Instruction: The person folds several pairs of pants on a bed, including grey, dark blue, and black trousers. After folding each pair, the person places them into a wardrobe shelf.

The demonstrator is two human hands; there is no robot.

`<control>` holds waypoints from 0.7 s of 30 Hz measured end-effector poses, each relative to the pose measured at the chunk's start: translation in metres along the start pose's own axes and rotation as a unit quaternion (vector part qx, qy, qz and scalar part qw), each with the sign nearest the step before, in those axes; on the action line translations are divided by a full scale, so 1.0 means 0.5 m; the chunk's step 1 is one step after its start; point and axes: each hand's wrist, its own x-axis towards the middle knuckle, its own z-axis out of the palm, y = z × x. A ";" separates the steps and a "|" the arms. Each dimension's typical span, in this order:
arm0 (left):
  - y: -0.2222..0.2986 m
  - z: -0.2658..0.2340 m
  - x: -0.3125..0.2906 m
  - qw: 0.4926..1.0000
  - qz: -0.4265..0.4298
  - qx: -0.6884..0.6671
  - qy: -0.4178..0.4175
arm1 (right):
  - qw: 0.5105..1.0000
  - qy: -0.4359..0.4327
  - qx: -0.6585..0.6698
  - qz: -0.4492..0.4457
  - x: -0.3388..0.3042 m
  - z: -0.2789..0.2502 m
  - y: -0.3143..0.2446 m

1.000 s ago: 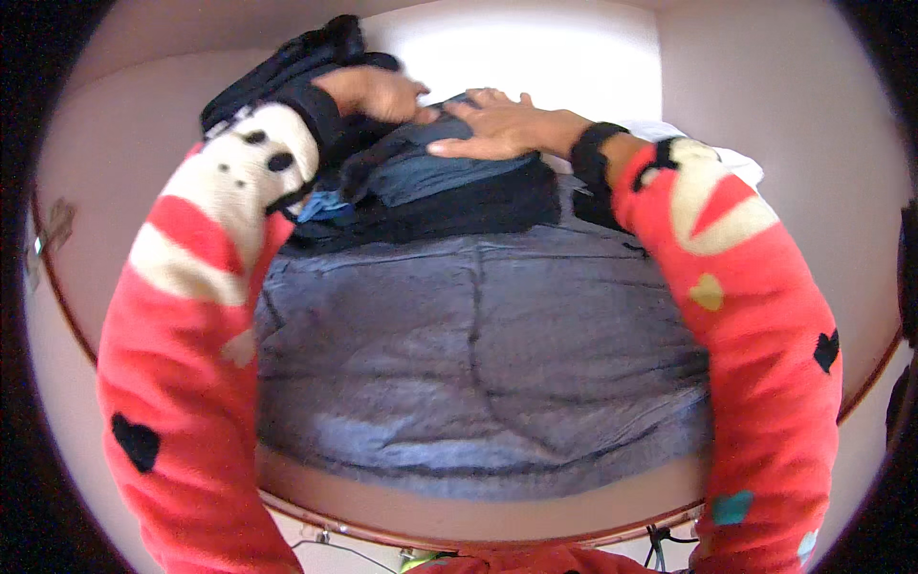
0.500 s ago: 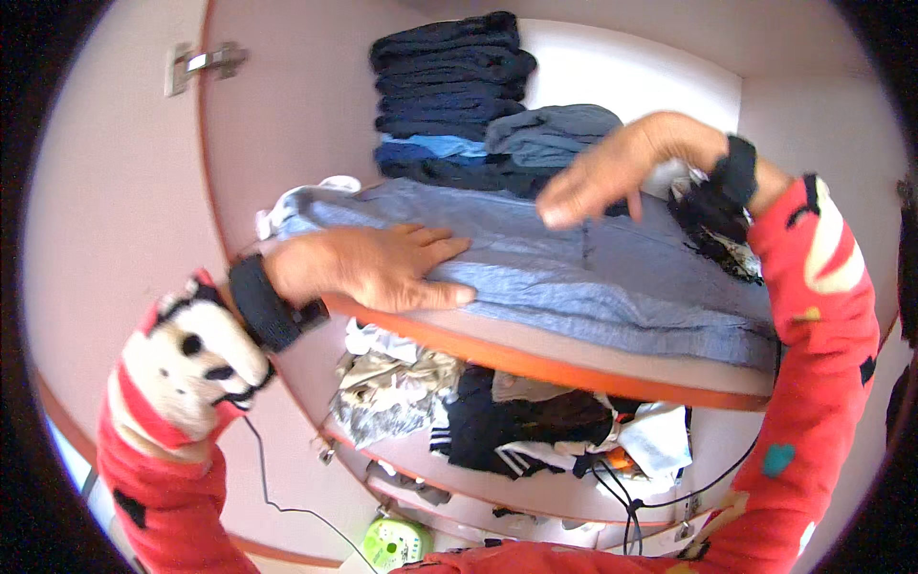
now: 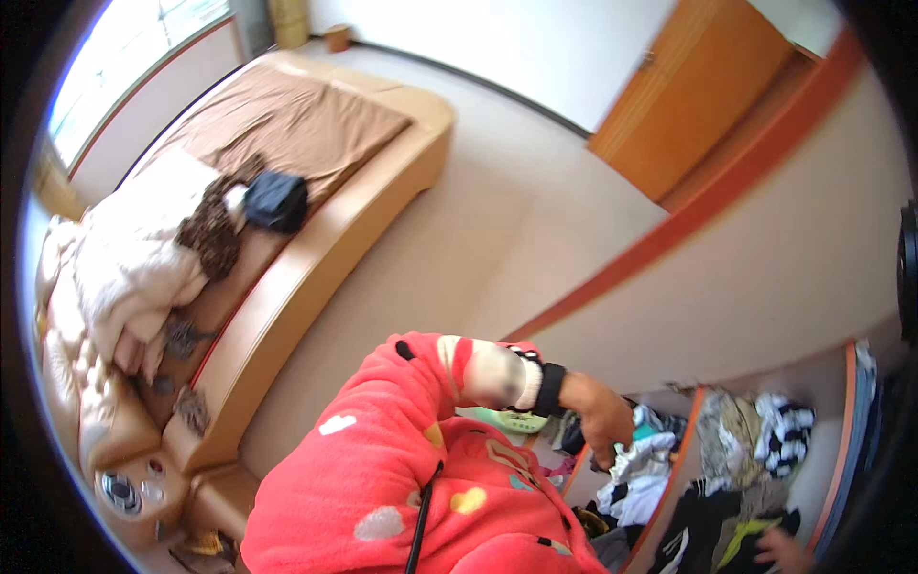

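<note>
My left hand (image 3: 601, 418), in a red patterned fleece sleeve with a black band at the wrist, reaches down over a wardrobe compartment. Its fingers point downward, slightly apart, beside a crumpled white garment (image 3: 639, 469); whether the fingertips touch it I cannot tell. At the lower right edge, my right hand (image 3: 782, 553) shows only in part and a little blurred. Its fingers are spread next to a black and bright yellow garment (image 3: 751, 538). Black clothing (image 3: 698, 526) lies heaped alongside, and beige clothing (image 3: 732, 430) sits in the same compartment.
An open wardrobe door (image 3: 727, 258) with a red-brown edge spans the right. The blue cloth (image 3: 854, 450) lies along the shelf at far right. A bed (image 3: 316, 115) with a white quilt (image 3: 134, 258) and a dark blue bag (image 3: 276, 202) stands at left. A wooden door (image 3: 693, 96) is behind.
The view has swung left from the wardrobe to the room. My left hand has left the blue cloth on the upper shelf for the lower compartments; my right hand is lower too.
</note>
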 end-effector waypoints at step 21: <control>0.131 0.174 -0.921 0.721 -0.560 -0.161 0.376 | 0.765 -0.392 0.337 -0.383 0.830 0.415 -0.715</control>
